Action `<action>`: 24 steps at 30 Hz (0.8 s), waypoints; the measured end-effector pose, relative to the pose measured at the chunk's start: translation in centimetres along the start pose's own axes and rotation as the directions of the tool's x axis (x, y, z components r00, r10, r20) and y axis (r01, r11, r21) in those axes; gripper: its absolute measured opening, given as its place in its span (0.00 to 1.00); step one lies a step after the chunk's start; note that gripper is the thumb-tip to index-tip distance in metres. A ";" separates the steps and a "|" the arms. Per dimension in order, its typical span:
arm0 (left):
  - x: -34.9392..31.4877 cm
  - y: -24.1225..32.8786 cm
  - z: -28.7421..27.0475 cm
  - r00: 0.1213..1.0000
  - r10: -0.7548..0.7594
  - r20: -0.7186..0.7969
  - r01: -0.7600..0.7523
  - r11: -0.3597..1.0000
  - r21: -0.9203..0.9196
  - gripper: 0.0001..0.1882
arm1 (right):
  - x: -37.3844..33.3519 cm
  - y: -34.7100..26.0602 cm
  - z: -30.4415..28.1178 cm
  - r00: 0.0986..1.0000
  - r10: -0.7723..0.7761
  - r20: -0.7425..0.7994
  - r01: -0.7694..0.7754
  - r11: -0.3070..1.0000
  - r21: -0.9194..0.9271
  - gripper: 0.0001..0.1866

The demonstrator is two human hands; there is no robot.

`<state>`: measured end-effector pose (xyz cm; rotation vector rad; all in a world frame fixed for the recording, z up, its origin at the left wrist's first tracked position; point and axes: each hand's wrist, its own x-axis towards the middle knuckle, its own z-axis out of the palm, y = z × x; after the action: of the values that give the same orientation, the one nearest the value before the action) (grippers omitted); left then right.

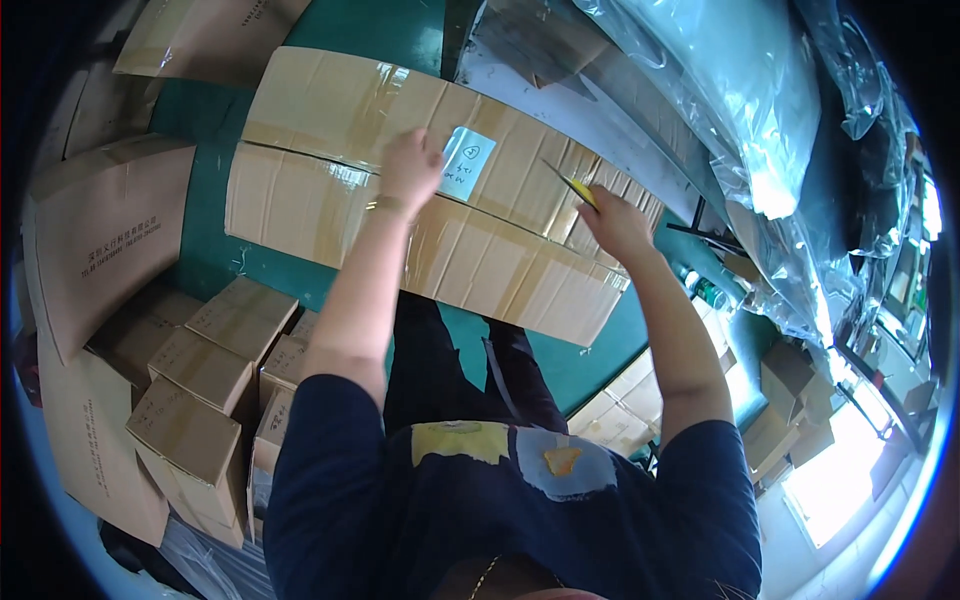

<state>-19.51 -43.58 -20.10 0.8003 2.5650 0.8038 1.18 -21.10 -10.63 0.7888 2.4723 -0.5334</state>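
A long brown cardboard carton (470, 240) lay slantwise in front of the person, over a green surface (370, 28), with a dark seam running along its length and shiny clear tape across parts of it. The right hand (618, 228) was over the carton's right part, its fingers wrapped firmly around a yellow-handled knife (580, 190) whose thin blade pointed up and to the left; whether the tip touched the cardboard could not be told. The left hand (410, 168) was over the middle of the carton, just beside a pale blue-green label (468, 163) with handwriting on it. That hand was blurred, its fingers seeming bent inward, and it was not possible to tell how far they were spread or whether they had hold of anything. The label lay on the upper half of the carton, between the two hands. To the left leaned a large printed cardboard sheet (110, 220), and below it several small brown boxes (205, 365) stood close together. Crumpled clear plastic sheeting (740, 110) hung at the upper right, beyond the carton
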 end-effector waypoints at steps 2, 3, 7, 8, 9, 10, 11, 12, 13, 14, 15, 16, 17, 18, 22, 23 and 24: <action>0.0 1.5 3.2 0.993 -0.107 -0.056 0.113 0.988 0.109 0.23 | 3.8 -4.8 -0.3 0.995 -0.103 0.000 0.103 0.994 -0.034 0.17; 0.3 1.8 3.7 0.985 -0.167 -0.044 0.171 0.980 0.100 0.22 | 5.3 -7.0 -0.5 0.989 -0.147 -0.009 0.146 0.987 -0.064 0.17; 0.6 3.5 5.1 0.968 -0.249 -0.020 0.248 0.952 0.178 0.19 | 9.7 -10.3 -0.5 0.978 -0.179 0.102 0.201 0.940 -0.275 0.17; 0.7 3.5 5.2 0.968 -0.249 -0.020 0.248 0.952 0.179 0.19 | 10.0 -10.0 -0.4 0.978 -0.180 0.102 0.201 0.941 -0.274 0.17; 0.8 3.6 5.3 0.974 -0.227 -0.025 0.228 0.955 0.188 0.19 | 10.0 -9.3 -0.5 0.977 -0.167 0.133 0.201 0.932 -0.303 0.17; 0.6 3.3 5.4 0.977 -0.210 -0.027 0.212 0.957 0.198 0.19 | 10.0 -8.6 -0.4 0.973 -0.155 0.169 0.204 0.921 -0.331 0.17; 0.4 3.1 5.3 0.979 -0.201 -0.034 0.203 0.958 0.201 0.18 | 9.6 -8.0 -0.7 0.972 -0.156 0.173 0.207 0.921 -0.331 0.17; 0.4 2.8 5.3 0.978 -0.204 -0.033 0.206 0.958 0.200 0.18 | 8.9 -7.1 -1.0 0.967 -0.124 0.224 0.200 0.912 -0.359 0.17; 0.5 2.8 5.2 0.980 -0.194 -0.036 0.197 0.955 0.222 0.18 | 8.1 -6.4 -1.6 0.959 -0.089 0.269 0.193 0.900 -0.392 0.17; 0.6 2.7 5.2 0.982 -0.185 -0.041 0.189 0.951 0.245 0.19 | 7.3 -5.8 -2.0 0.959 -0.089 0.269 0.194 0.897 -0.397 0.17; 0.8 2.8 5.2 0.981 -0.188 -0.044 0.193 0.951 0.241 0.19 | 6.3 -5.2 -2.4 0.952 -0.042 0.304 0.161 0.911 -0.380 0.16; 1.0 3.4 5.2 0.982 -0.159 -0.104 0.180 0.954 0.241 0.20 | 5.2 -4.5 -2.9 0.942 0.012 0.335 0.119 0.923 -0.367 0.16; 1.2 3.9 5.3 0.978 -0.130 -0.165 0.168 0.955 0.244 0.21 | 4.2 -3.6 -2.8 0.943 0.017 0.332 0.115 0.921 -0.373 0.16; 1.4 4.3 5.3 0.978 -0.129 -0.167 0.167 0.957 0.238 0.21 | 3.3 -2.4 -1.9 0.974 0.029 0.224 0.035 0.960 -0.277 0.17; 2.1 4.5 6.0 0.971 -0.236 -0.035 0.236 0.934 0.268 0.19 | 0.9 0.4 2.2 0.956 0.234 0.179 -0.273 0.933 0.234 0.21; 2.2 4.2 6.1 0.962 -0.272 -0.014 0.264 0.916 0.303 0.17 | 0.4 0.3 3.3 0.954 0.237 0.185 -0.289 0.891 0.350 0.22; 2.3 3.9 6.1 0.963 -0.270 -0.014 0.261 0.915 0.308 0.17 | -0.1 0.3 4.1 0.954 0.235 0.185 -0.288 0.889 0.355 0.22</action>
<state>-16.91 -36.97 -22.87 0.5196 2.7303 0.3107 2.78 -22.92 -13.90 1.1751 2.1139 -0.9457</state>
